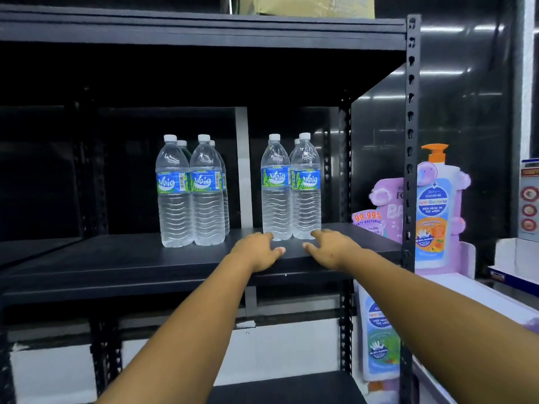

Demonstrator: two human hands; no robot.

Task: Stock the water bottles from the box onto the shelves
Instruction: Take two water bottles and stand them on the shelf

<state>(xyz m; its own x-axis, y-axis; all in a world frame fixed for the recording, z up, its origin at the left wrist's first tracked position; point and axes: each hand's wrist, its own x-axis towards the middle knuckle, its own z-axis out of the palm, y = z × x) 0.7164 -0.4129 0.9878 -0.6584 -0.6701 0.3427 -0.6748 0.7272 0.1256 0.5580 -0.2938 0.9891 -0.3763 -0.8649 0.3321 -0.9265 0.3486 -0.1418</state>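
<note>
- In the head view, clear plastic water bottles with white caps and blue and green labels stood on the flat black metal shelf [131, 258].
- One bunch of bottles [191, 191] stood toward the left, with more tucked behind the front two.
- The other bunch [291, 188] stood toward the right, well apart from the first.
- The left hand [256, 252] lay on the shelf with loose, spread fingers, its tips just at the bottom of the right bunch.
- The right hand [331, 247] was spread too, one finger touching the bottom of the rightmost bottle. Neither hand held anything.
- It looked like the step of setting bottles down and making them neat.
- The box was not in sight, so I could not tell how many were left.
- Next, both hands likely had to go to the box for more bottles.
- A tall white soap bottle with an orange pump top [436, 205] stood off to the right.
</note>
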